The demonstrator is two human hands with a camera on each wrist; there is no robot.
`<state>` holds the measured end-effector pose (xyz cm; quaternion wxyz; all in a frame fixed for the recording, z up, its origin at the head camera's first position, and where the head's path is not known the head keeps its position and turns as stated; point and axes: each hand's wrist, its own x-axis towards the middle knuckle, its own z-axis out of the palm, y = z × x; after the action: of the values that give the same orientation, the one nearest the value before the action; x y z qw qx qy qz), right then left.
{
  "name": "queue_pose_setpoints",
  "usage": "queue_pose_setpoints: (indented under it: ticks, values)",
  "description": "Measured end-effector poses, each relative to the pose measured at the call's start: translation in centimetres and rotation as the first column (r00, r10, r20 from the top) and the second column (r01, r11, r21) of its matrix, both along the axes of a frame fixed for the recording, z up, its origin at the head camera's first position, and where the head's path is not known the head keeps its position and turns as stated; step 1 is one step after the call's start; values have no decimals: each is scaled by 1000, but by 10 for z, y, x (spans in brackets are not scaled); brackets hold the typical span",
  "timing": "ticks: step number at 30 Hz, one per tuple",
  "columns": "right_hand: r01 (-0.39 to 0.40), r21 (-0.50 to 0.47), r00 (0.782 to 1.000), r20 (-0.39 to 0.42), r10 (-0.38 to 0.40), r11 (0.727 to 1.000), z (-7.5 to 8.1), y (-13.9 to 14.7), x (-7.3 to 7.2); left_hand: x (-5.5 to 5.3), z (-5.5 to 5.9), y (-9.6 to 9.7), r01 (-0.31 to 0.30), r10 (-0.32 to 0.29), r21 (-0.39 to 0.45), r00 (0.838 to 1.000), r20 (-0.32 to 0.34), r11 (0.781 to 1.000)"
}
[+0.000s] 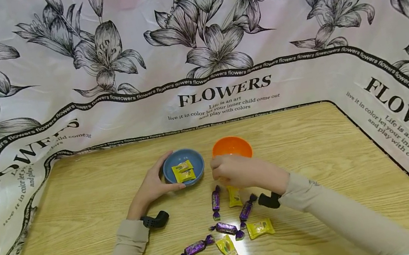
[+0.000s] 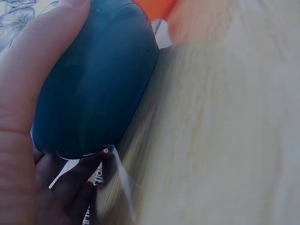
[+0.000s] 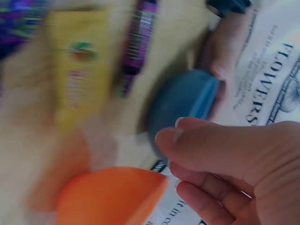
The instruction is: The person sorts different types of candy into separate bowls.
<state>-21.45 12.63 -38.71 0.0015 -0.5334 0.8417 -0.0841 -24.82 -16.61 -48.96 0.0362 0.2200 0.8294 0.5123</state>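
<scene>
My left hand [image 1: 153, 183] grips a blue bowl [image 1: 170, 179] from its left side, thumb near the front rim and fingers round the back. Inside the bowl lie yellow-wrapped candies [image 1: 184, 171]. My right hand [image 1: 240, 170] hovers in front of an orange bowl [image 1: 233, 144], covering part of it. In the right wrist view its fingers are loosely curled near the thumb, with nothing visible between them. Below it on the table are a yellow candy [image 1: 234, 197] and a purple-wrapped candy [image 1: 215, 202]. The orange bowl's inside is partly hidden.
Nearer the front lie more purple candies [image 1: 195, 248] and two yellow candies, one at the right [image 1: 260, 228] and one at the front [image 1: 229, 251]. They rest on a wood-grain table [image 1: 305, 146]. A flower-printed sheet [image 1: 137, 111] borders the table's back and sides.
</scene>
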Motion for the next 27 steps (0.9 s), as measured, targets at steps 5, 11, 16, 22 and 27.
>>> queue_pose_setpoints:
  ticks: [5,11,16,22,27]
  values:
    - [-23,34,997,-71,25,999,-13,8,14,1,0,-1,7,-7,2,1000,0,1000]
    - [41,166,987,-160,-14,985,-24,10,30,3,-1,-3,16,-16,0,1000,-6,1000]
    - [63,161,971,-239,-23,985,-35,11,36,3,-2,-4,18,-18,-4,1000,-13,1000]
    - [61,105,958,-286,-29,993,-45,11,38,3,-3,-4,25,-25,4,1000,-19,1000]
    - [87,107,959,-277,-54,991,-48,10,40,3,-4,-4,20,-20,-5,999,-28,1000]
